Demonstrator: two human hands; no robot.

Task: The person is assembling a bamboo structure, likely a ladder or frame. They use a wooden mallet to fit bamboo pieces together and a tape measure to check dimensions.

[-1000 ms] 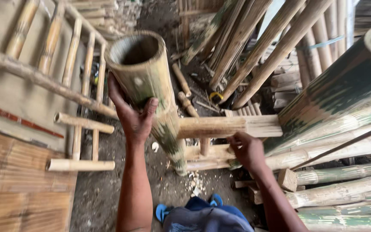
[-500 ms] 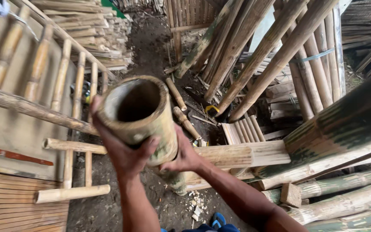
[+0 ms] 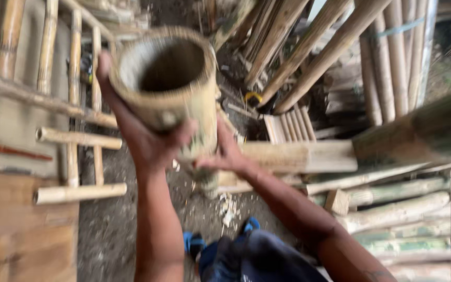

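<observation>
At the far left a bamboo frame [image 3: 74, 104] of pale rungs and rails lies over a grey sheet, with a slatted wooden panel [image 3: 24, 235] below it in the corner. Just right of the frame, the left hand [image 3: 137, 136] is clenched around the near side of a thick bamboo tube [image 3: 178, 94], fingers wrapped up over its rim, the forearm rising from the bottom edge. The tube stands nearly upright, slightly tilted toward the camera so that its hollow mouth shows dark inside; it is held up close, above the dirt floor [image 3: 110, 230], and the picture is blurred around it. The right hand [image 3: 225, 154] grips the tube lower down on its right side, palm pressed against the wall, the arm crossing from the lower right. Below the hands lie pale chips [image 3: 228, 206] on the floor, and blue sandals [image 3: 197, 243] show beside dark trousers at the bottom edge. Behind the right hand a split pale log [image 3: 298, 155] lies crosswise. Further right, long poles [image 3: 309, 47] lean diagonally upward, and a heap of greenish and pale culms [image 3: 408, 209] lies stacked at the right edge, with a small wood block [image 3: 337, 201] resting against them
</observation>
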